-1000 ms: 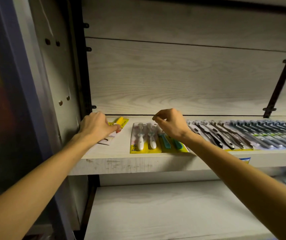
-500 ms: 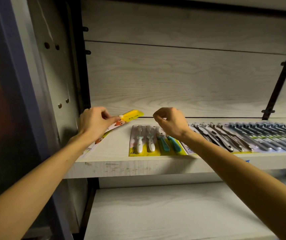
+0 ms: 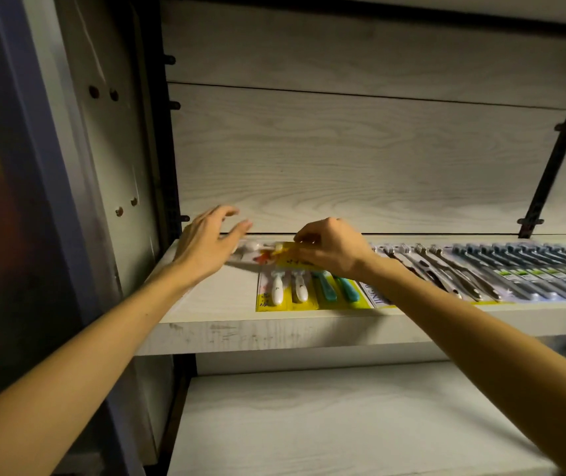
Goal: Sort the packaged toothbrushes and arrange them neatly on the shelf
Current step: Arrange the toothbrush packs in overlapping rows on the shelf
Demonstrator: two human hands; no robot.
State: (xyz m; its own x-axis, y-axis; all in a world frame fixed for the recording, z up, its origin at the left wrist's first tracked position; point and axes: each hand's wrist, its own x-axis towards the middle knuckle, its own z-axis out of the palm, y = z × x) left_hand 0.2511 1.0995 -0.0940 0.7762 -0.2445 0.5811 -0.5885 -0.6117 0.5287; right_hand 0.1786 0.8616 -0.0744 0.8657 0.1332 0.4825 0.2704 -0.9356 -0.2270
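Observation:
A small yellow-and-white toothbrush pack lies crosswise at the back of the shelf, its yellow end over the top of a yellow card of several short brushes. My right hand is pinched on that yellow end. Just left of the small pack, my left hand hovers with fingers spread and nothing in it. The pack is blurred, and my right hand hides its right end. Overlapping grey and dark toothbrush packs run in a row to the right.
The shelf's left end meets a pale side panel. A wood-grain back wall closes the rear, and a black bracket rail runs down it on the right. A lower shelf sits below.
The small pack went from my left hand's grip at the shelf's left end rightwards to the top of the yellow card. My left hand let go and opened; my right hand now pinches it.

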